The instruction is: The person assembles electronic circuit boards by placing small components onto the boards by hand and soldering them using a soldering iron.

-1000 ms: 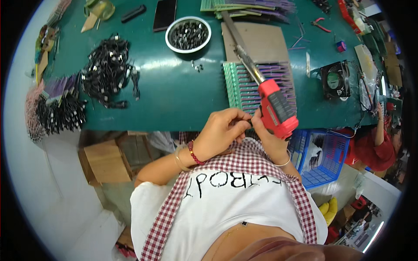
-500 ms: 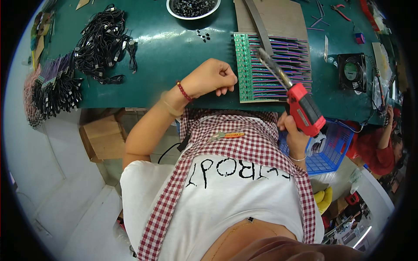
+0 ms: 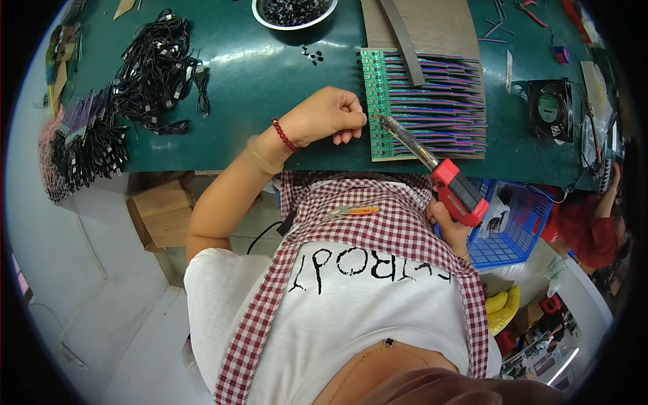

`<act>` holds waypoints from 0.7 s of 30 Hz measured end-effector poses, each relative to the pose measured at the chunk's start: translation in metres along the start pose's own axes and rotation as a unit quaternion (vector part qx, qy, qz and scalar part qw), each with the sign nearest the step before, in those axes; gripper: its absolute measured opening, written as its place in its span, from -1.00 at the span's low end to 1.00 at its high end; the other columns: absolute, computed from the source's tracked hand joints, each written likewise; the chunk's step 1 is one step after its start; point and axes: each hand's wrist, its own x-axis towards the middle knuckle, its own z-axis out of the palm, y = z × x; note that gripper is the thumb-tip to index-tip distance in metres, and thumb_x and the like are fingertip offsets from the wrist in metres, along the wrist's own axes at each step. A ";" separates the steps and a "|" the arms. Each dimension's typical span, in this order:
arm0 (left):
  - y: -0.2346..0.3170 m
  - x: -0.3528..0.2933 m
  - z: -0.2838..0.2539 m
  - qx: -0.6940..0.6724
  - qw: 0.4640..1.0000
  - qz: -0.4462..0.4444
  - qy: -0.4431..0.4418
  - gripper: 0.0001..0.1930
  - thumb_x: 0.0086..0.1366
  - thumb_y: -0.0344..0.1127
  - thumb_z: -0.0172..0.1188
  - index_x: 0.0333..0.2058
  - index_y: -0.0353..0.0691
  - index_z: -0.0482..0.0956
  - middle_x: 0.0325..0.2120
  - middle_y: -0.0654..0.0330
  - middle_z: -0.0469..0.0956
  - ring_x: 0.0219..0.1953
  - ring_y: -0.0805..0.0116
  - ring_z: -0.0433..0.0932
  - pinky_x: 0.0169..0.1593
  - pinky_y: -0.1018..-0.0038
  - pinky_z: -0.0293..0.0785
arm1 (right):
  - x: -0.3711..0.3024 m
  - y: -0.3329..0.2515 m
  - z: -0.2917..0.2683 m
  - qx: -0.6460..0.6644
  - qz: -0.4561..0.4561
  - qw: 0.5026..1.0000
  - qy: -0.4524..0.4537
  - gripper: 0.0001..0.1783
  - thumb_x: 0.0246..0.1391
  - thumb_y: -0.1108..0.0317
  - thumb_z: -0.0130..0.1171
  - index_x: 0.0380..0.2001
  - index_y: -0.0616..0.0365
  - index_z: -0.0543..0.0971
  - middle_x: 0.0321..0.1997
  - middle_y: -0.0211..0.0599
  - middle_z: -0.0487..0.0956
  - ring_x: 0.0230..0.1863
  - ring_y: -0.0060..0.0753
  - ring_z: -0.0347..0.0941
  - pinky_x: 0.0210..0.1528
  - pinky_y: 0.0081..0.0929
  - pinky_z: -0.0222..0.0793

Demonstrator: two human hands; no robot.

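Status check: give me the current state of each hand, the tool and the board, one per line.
Left hand: fisted, resting on green table beside board.
Right hand: gripping the tool.
Red-handled soldering iron: held, tip at board's left edge.
Green circuit board strip panel: flat on table, coloured wires attached.

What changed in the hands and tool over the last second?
The left hand left the soldering gun and moved out onto the green table, now a fist beside the green circuit board. The right hand kept the gun and swung its tip down to the board's near edge. Bowl and cable bundles stayed put.
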 end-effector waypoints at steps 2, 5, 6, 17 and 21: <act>-0.001 -0.001 0.001 -0.003 1.000 -0.002 0.003 -0.87 0.13 -0.41 0.10 -0.55 -0.27 0.40 -0.65 0.23 0.49 -0.69 0.63 0.39 -0.65 0.73 0.28 | 0.000 0.000 0.000 -0.009 -0.011 1.000 -0.008 -0.75 -0.09 0.41 0.27 -0.28 0.22 0.53 -0.35 -0.37 0.54 -0.33 -0.53 0.43 -0.28 -0.52 0.36; -0.002 0.000 0.002 -0.006 1.000 -0.002 0.006 -0.87 0.14 -0.41 0.10 -0.55 -0.28 0.40 -0.65 0.23 0.49 -0.68 0.63 0.39 -0.65 0.72 0.28 | 0.000 -0.002 0.001 -0.007 -0.018 1.000 -0.014 -0.76 -0.07 0.42 0.25 -0.29 0.22 0.53 -0.36 -0.37 0.53 -0.34 -0.52 0.43 -0.29 -0.53 0.36; -0.002 0.000 0.002 -0.008 1.000 -0.001 0.011 -0.87 0.14 -0.41 0.10 -0.55 -0.28 0.40 -0.65 0.23 0.49 -0.68 0.63 0.39 -0.65 0.72 0.28 | 0.000 -0.002 0.001 -0.007 -0.018 1.000 -0.014 -0.76 -0.07 0.42 0.25 -0.29 0.22 0.53 -0.36 -0.37 0.53 -0.34 -0.52 0.43 -0.29 -0.53 0.36; -0.003 -0.001 0.005 0.008 0.999 0.011 0.032 -0.86 0.13 -0.38 0.11 -0.55 -0.27 0.40 -0.65 0.24 0.49 -0.67 0.64 0.38 -0.63 0.72 0.27 | -0.006 -0.020 0.008 -0.045 0.008 0.999 -0.020 -0.85 -0.06 0.48 0.21 -0.36 0.23 0.53 -0.46 -0.42 0.51 -0.44 -0.54 0.40 -0.38 -0.54 0.33; -0.003 -0.003 0.006 0.005 0.999 0.013 0.038 -0.86 0.13 -0.37 0.11 -0.55 -0.27 0.40 -0.65 0.24 0.49 -0.67 0.64 0.38 -0.63 0.72 0.27 | -0.006 -0.010 0.005 0.006 -0.015 1.000 0.006 -0.87 -0.06 0.48 0.20 -0.38 0.24 0.52 -0.49 -0.44 0.50 -0.47 -0.56 0.39 -0.42 -0.56 0.32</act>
